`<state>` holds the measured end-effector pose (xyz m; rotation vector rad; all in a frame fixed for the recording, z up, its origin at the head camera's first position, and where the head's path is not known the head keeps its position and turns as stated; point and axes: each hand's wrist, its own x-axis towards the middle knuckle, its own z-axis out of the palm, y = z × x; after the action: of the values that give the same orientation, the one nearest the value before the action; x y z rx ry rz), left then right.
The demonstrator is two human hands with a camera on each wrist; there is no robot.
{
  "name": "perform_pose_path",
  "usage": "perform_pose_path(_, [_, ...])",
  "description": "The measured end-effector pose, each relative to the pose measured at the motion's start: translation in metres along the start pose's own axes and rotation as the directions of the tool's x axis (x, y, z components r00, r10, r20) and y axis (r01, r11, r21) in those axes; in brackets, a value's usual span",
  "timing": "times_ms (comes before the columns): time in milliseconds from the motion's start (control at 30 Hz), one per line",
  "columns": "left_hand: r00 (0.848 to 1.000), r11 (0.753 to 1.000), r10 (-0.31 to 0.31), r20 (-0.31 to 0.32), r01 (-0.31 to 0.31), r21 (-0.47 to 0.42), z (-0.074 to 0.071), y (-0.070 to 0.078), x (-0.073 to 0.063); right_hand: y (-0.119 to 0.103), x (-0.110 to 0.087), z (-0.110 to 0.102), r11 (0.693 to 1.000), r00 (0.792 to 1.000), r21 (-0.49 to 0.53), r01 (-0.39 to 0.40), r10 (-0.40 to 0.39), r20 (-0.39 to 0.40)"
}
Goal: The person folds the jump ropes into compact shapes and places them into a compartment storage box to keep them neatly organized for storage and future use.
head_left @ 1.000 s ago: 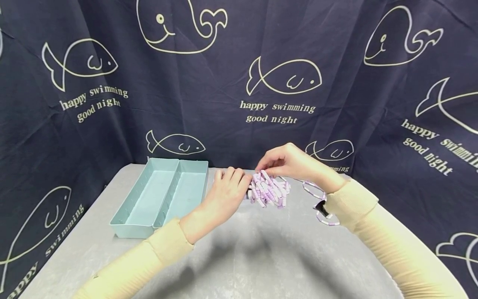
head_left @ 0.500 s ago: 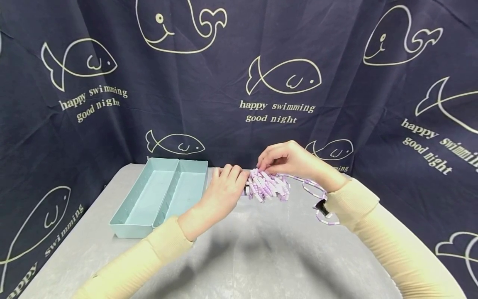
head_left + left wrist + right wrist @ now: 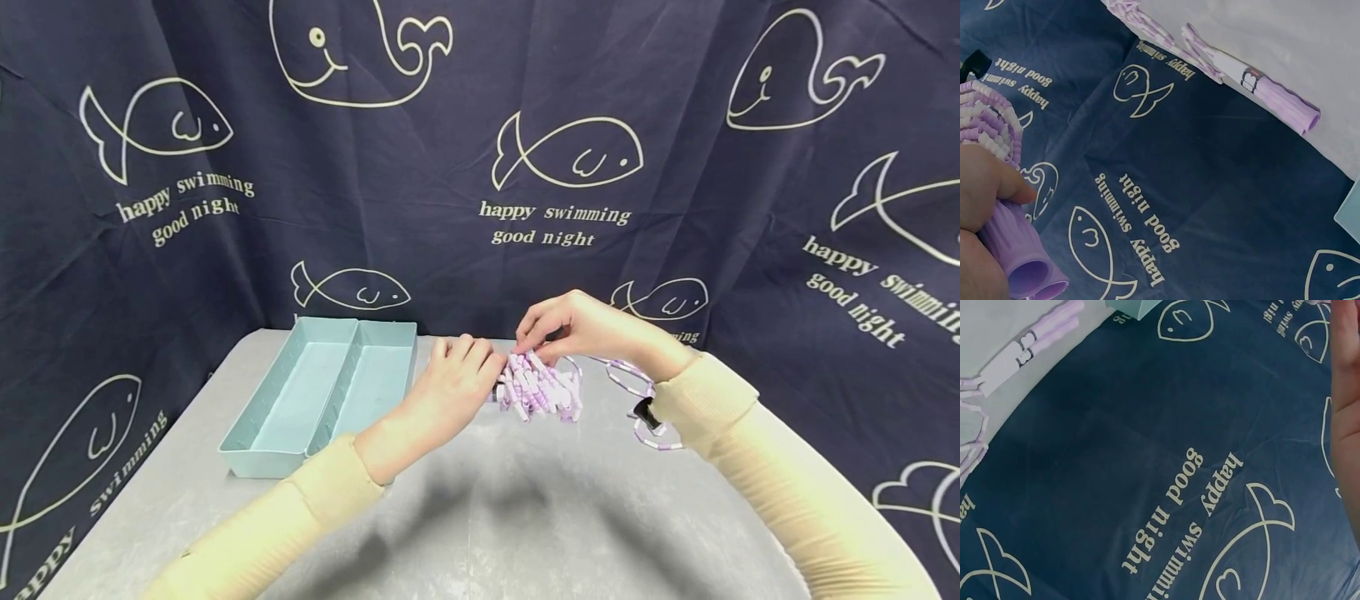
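A beaded jump rope (image 3: 536,387), purple and white, is gathered in a bunch in the head view. My left hand (image 3: 453,383) grips it; the left wrist view shows its purple handles (image 3: 1022,250) in that hand, with looped beads above the fingers. At the top of the bunch, my right hand (image 3: 577,329) pinches the beaded cord between thumb and fingers. Another set of purple-and-white handles (image 3: 1029,347) with a black mark lies on the table, mostly hidden behind my hands in the head view. Beaded loops (image 3: 630,379) show beside my right wrist.
Two light blue-green trays (image 3: 277,454) stand side by side on the left of the grey table (image 3: 480,517). A dark blue curtain (image 3: 450,167) with fish prints surrounds the table at the back and sides. Something black (image 3: 645,412) sits by the right cuff.
The gathered beads rose slightly, then dropped again, their strands shifting. My right hand lifted a little and came back down at the bunch. My left hand has barely moved.
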<state>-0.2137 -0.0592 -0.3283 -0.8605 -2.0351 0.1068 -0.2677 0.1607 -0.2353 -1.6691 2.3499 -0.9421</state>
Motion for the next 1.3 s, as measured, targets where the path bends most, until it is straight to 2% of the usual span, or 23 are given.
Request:
perform_pose_path(267, [1.0,1.0,0.017,0.004,-0.016,-0.026,0.0,0.0,-0.001,-0.001,-0.001,0.005,0.996,1.0,-0.085,0.006,-0.008,-0.021])
perform_pose_path(467, [0.998,0.998,0.053,0.022,-0.052,-0.032,0.0,-0.001,-0.002,0.002,-0.001,0.004,0.993,0.997,-0.117,0.022,-0.013,0.077])
perform_pose_path(567, [0.997,0.997,0.064,0.033,-0.062,-0.056,-0.002,-0.001,-0.002,0.004,-0.002,0.003,0.994,0.995,-0.106,0.034,-0.024,0.097])
perform_pose_path(700, [0.999,0.994,0.047,0.021,-0.045,-0.097,-0.003,-0.002,0.0,0.004,-0.003,0.002,0.994,0.999,-0.095,0.045,-0.043,0.023])
perform_pose_path(867, [0.999,0.99,0.029,0.037,-0.024,-0.14,-0.005,-0.004,-0.001,0.0,-0.005,0.005,0.987,0.994,-0.156,0.027,-0.043,-0.096])
perform_pose_path(1033, [0.997,0.986,0.024,0.078,-0.01,-0.164,-0.006,-0.005,-0.002,-0.004,-0.006,0.009,0.966,0.987,-0.255,0.034,-0.072,-0.142])
perform_pose_path(1133, [0.997,0.986,0.024,0.069,-0.012,-0.169,-0.006,-0.005,-0.002,-0.005,-0.005,0.011,0.952,0.98,-0.306,0.031,-0.089,-0.176])
perform_pose_path(1300, [0.998,0.986,0.027,0.055,-0.018,-0.166,-0.005,-0.006,-0.002,-0.008,-0.003,0.012,0.936,0.976,-0.351,0.034,-0.107,-0.19])
